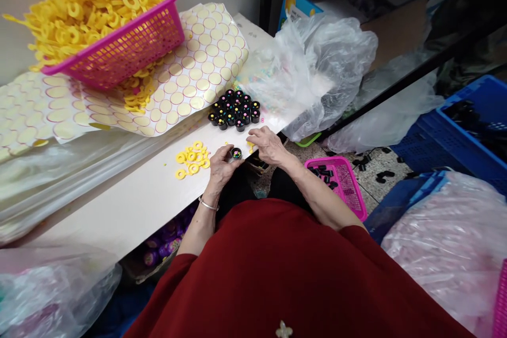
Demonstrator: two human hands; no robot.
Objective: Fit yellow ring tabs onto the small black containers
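Observation:
Between the thumb and fingers of my left hand (222, 168) is a small round black cup (236, 153) with tiny coloured pieces inside, held at the table's front edge. My right hand (268, 144) is just to its right, fingers pinched on a small yellow plastic piece (250, 144). Beyond my hands stands a tight cluster of black cups (233, 110), each with pink, yellow or other coloured bits inside. Left of my left hand lies a loose pile of yellow ring-shaped pieces with tabs (192, 157).
A pink basket (130, 42) heaped with yellow rings stands on sticker sheets (206, 63) at the back left. Clear plastic bags (325, 58) slump at the table's right end. On the floor, right, are a pink basket (354, 190) with black parts and a blue crate (420, 127).

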